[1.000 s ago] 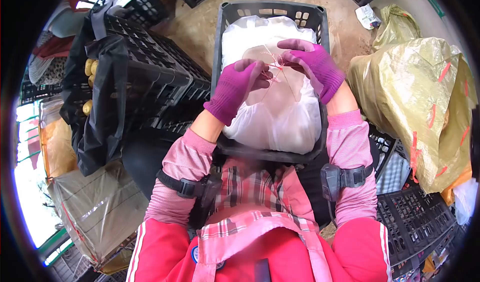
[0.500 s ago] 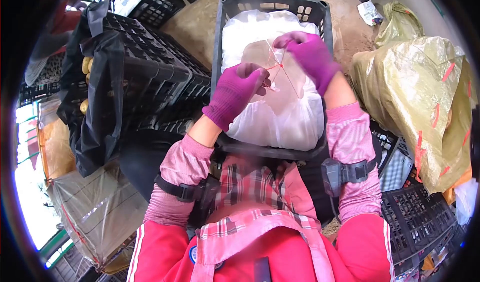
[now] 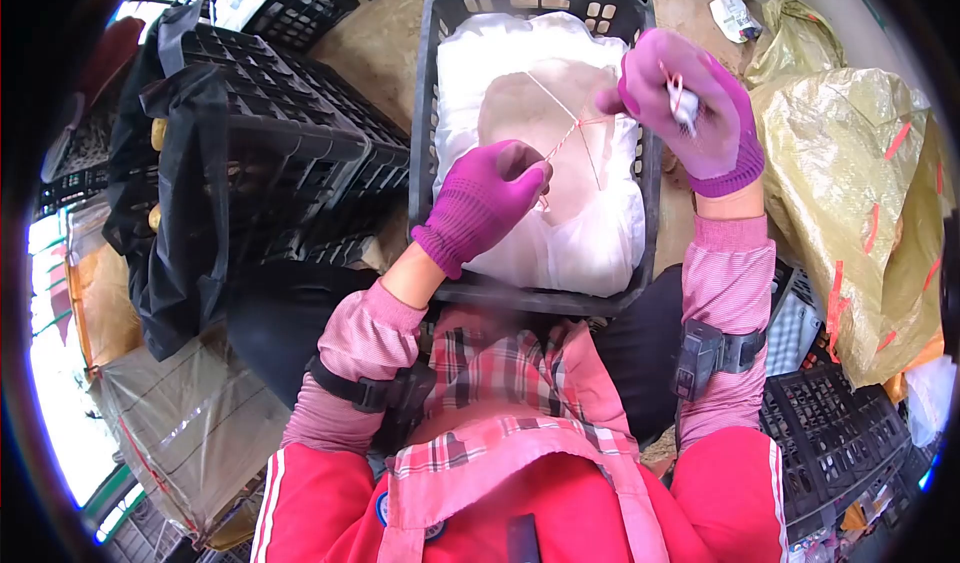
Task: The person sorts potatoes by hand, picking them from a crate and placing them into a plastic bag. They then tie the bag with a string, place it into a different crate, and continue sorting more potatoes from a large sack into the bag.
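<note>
Left hand [image 3: 485, 203] pinches the pink string [image 3: 565, 136], the right hand [image 3: 690, 103] at 1 o'clock is clenched on its far end, taut over the white bag [image 3: 500, 53] in the black crate [image 3: 423, 143]; overpulling could snap it or slip it from the gloves.

Seen from above, two purple-gloved hands work over a black crate [image 3: 425, 113]. The left hand [image 3: 483, 203] pinches a red-and-white string [image 3: 565, 135] just above the white bag [image 3: 500, 53] filling the crate. The right hand [image 3: 690, 113] is raised at the crate's right rim, fist closed on the other end, and the line runs taut between them. A yellow sack [image 3: 850, 183] sits right, stacked black crates [image 3: 290, 153] left.
</note>
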`<state>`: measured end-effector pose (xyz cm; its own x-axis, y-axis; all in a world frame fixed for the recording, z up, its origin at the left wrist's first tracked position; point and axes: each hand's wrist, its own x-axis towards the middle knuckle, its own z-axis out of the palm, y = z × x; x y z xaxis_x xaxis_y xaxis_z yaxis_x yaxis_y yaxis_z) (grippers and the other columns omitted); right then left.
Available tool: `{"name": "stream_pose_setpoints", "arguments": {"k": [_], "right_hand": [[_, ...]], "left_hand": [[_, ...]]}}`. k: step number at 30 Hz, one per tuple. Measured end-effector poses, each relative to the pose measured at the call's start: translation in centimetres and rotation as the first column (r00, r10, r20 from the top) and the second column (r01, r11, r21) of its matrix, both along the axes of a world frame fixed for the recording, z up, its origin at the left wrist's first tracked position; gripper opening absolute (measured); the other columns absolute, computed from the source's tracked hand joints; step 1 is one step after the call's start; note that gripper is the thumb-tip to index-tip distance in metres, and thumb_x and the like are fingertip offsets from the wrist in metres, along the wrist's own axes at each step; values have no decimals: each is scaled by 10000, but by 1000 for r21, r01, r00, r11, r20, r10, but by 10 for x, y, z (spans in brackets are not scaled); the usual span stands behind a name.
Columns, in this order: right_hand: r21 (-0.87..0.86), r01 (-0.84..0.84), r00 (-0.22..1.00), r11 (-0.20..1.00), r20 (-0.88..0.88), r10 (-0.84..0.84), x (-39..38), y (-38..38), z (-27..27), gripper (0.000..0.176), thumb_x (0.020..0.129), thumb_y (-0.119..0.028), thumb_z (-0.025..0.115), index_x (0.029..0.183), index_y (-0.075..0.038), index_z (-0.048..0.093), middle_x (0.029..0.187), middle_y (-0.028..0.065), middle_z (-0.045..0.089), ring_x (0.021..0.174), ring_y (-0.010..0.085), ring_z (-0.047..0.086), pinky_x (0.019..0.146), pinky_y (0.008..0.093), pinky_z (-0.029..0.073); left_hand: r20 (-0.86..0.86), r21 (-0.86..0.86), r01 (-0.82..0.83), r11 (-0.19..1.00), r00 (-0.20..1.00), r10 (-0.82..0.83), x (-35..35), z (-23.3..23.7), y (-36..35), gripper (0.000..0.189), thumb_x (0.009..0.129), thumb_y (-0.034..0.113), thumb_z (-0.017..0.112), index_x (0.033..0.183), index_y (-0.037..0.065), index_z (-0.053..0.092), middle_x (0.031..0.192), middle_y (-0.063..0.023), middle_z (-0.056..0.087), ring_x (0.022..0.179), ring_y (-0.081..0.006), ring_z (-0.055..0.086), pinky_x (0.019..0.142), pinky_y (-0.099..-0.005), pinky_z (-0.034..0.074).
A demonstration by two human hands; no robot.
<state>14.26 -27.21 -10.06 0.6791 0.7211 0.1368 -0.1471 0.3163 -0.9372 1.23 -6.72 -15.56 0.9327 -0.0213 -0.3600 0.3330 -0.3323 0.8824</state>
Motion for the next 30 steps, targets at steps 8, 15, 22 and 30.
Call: {"name": "stream_pose_setpoints", "arguments": {"k": [8,15,22,30], "right_hand": [[29,223,957,974,-199,-213,-19,18,6,356,1007,-364,495,968,-12,522,773,28,474,696,171,537,1014,465,467],[-120,339,938,933,-34,-345,-18,5,-2,294,985,-261,540,1141,-11,533,950,40,525,883,155,577,930,399,505],[0,159,977,987,-144,-157,-12,-14,0,444,953,-416,560,1091,5,594,912,90,640,797,174,648,761,280,531],[-610,249,953,752,293,-78,8,-26,-9,491,899,-431,648,1079,26,662,968,100,692,806,135,654,747,241,512]], "left_hand": [[7,-447,-209,870,971,237,17,18,12,295,986,161,539,1185,-55,562,1146,-119,621,923,-161,645,907,-319,531],[-46,-829,-120,546,988,147,28,41,-4,391,1018,98,413,1382,-39,442,1308,-140,565,1108,-194,603,1018,-356,477],[245,92,-54,994,969,30,22,-15,2,590,887,233,696,1384,5,475,1319,-152,564,1197,-253,554,1007,-378,452],[91,-343,-182,922,970,226,23,-11,-33,261,950,131,628,1142,-44,653,949,-94,713,869,-146,673,815,-270,528]]}}
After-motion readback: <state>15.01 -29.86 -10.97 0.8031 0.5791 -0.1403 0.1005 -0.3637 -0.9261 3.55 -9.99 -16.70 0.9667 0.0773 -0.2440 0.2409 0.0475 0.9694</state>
